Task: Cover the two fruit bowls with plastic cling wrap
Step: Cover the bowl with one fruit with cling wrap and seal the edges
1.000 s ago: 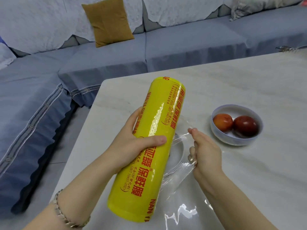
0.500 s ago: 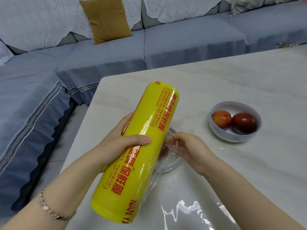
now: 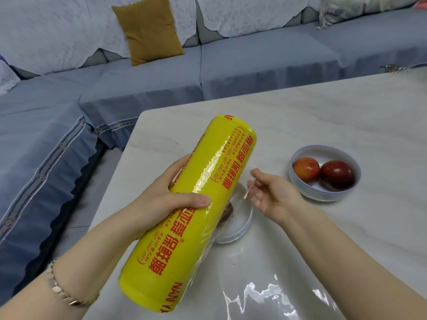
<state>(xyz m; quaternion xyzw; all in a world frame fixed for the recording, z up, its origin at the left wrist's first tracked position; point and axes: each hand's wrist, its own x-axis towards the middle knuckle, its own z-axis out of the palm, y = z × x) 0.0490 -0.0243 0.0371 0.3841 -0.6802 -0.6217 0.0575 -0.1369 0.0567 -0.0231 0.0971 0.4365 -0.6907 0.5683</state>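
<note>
Here, left hand (image 3: 165, 196) grips the roll (image 3: 196, 241); right hand (image 3: 275, 192) hovers beside.

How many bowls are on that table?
2. A white bowl holding two red fruits sits toward the right of the table. A glass bowl sits nearer, partly hidden behind the cling wrap roll gripped by the left hand.
</note>
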